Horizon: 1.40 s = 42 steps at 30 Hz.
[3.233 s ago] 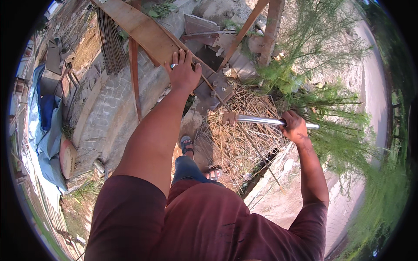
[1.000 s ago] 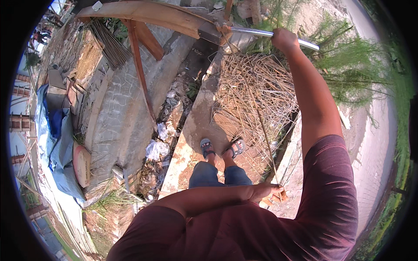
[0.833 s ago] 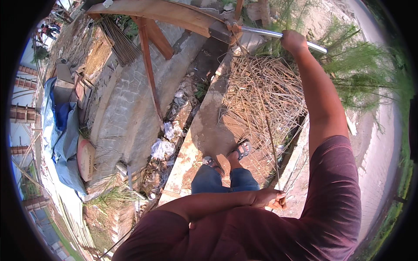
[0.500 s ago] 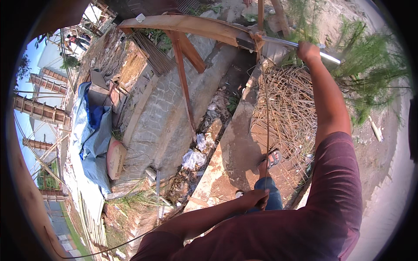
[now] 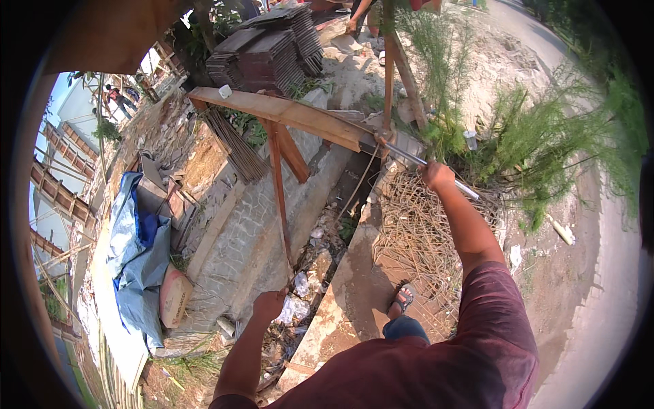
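My right hand [image 5: 438, 176] is closed round a silver metal pipe [image 5: 466, 190], which reaches from the right end of a wooden beam [image 5: 286, 114]. From that same end a thin steel rod [image 5: 359, 183] slants down toward my left hand [image 5: 271, 305]. That hand is closed in a fist, low and to the left, near the foot of a wooden prop [image 5: 283, 221]. The rod is hard to make out against the rubble close to the fist. Under my right forearm lies a heap of bent steel pieces [image 5: 415, 235].
A concrete ledge [image 5: 347, 279] borders a ditch with rubble and plastic litter [image 5: 294, 310]. At left are a blue tarp [image 5: 139, 259] and a sack [image 5: 176, 296]. Stacked roof tiles [image 5: 266, 54] stand behind the beam. Feathery green plants [image 5: 545, 136] grow at right. Another person's arm [image 5: 361, 13] shows at the top.
My right hand has swung the pipe toward me, down and left. My left hand has moved left and away from my body, and the rod now slants left instead of running straight toward me.
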Each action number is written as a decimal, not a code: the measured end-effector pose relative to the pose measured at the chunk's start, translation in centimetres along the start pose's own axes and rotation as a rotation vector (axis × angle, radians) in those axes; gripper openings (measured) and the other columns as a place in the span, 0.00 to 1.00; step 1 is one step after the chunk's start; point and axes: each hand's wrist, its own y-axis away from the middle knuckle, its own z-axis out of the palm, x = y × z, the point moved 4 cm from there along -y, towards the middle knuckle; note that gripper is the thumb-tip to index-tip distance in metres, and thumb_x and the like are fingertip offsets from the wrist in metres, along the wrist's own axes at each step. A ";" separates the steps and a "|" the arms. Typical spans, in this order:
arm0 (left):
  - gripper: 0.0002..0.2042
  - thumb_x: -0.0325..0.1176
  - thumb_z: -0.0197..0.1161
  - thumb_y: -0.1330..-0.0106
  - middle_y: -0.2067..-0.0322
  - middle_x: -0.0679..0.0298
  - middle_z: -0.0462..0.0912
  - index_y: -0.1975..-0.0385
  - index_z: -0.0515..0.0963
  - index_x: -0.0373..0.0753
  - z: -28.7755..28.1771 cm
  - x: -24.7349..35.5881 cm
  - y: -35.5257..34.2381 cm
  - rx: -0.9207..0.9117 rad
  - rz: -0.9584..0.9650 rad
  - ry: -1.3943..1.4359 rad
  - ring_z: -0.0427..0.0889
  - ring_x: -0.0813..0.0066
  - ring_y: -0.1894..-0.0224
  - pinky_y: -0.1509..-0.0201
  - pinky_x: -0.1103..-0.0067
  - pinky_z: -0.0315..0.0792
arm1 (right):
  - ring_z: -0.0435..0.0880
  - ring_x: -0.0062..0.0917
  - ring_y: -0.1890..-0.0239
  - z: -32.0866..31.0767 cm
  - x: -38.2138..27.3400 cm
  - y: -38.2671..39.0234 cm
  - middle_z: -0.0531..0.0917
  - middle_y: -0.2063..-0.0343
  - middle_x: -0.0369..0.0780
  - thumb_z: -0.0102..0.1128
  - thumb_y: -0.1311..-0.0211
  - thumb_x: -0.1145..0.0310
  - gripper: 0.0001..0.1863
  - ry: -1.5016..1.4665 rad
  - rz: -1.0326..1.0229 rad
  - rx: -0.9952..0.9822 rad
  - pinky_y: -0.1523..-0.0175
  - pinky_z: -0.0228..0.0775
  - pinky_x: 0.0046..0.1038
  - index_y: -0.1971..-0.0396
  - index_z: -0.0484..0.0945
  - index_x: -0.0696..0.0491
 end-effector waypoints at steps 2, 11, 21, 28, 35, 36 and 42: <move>0.30 0.58 0.40 0.32 0.71 0.46 0.81 0.74 0.81 0.38 0.3 -0.5 0.4 0.063 -0.016 0.046 0.78 0.43 0.63 0.57 0.58 0.71 | 0.80 0.45 0.55 -0.4 0.0 -0.7 0.81 0.60 0.51 0.45 0.36 0.46 0.25 0.003 -0.038 -0.040 0.51 0.72 0.42 0.57 0.76 0.54; 0.22 0.50 0.48 0.33 0.75 0.47 0.80 0.75 0.77 0.37 -0.1 0.5 1.0 0.143 -0.103 0.056 0.79 0.43 0.68 0.63 0.55 0.70 | 0.82 0.44 0.71 0.8 1.8 1.5 0.81 0.77 0.51 0.48 0.37 0.42 0.29 -0.038 -0.125 -0.164 0.63 0.74 0.42 0.67 0.75 0.59; 0.18 0.48 0.51 0.34 0.77 0.47 0.79 0.75 0.76 0.39 -2.4 -3.1 -2.5 0.032 -0.032 0.038 0.78 0.43 0.70 0.65 0.55 0.69 | 0.60 0.16 0.93 -0.6 5.9 7.1 0.63 0.92 0.31 0.45 0.40 0.33 0.33 -0.843 0.393 -0.710 0.88 0.53 0.22 0.81 0.68 0.52; 0.23 0.51 0.47 0.31 0.79 0.48 0.79 0.77 0.77 0.38 -11.1 -10.9 -16.0 -0.004 0.083 -0.085 0.79 0.49 0.71 0.66 0.60 0.71 | 0.59 0.19 0.93 8.1 -2.9 14.9 0.65 0.91 0.33 0.43 0.34 0.41 0.28 -1.084 0.552 -0.487 0.87 0.53 0.25 0.78 0.68 0.53; 0.24 0.55 0.46 0.31 0.77 0.64 0.79 0.66 0.75 0.37 -7.0 -3.9 -15.6 -0.846 -0.013 0.850 0.78 0.73 0.73 0.67 0.73 0.73 | 0.66 0.20 0.91 5.0 -0.8 14.0 0.68 0.90 0.34 0.46 0.38 0.36 0.30 -0.969 0.501 -0.538 0.86 0.59 0.23 0.79 0.70 0.52; 0.24 0.55 0.46 0.31 0.77 0.64 0.78 0.64 0.75 0.37 -7.0 -2.0 -16.1 -0.782 0.042 0.922 0.77 0.74 0.73 0.69 0.75 0.73 | 0.67 0.19 0.89 5.1 -1.1 13.7 0.68 0.89 0.34 0.49 0.38 0.39 0.28 -0.949 0.474 -0.531 0.84 0.59 0.22 0.78 0.71 0.52; 0.21 0.51 0.53 0.33 0.80 0.59 0.76 0.67 0.76 0.35 -5.0 9.6 -22.6 -0.345 0.281 0.814 0.75 0.69 0.78 0.73 0.71 0.69 | 0.74 0.26 0.83 4.2 -1.3 12.0 0.75 0.85 0.40 0.60 0.42 0.50 0.23 -0.527 0.332 -0.255 0.75 0.68 0.30 0.73 0.77 0.59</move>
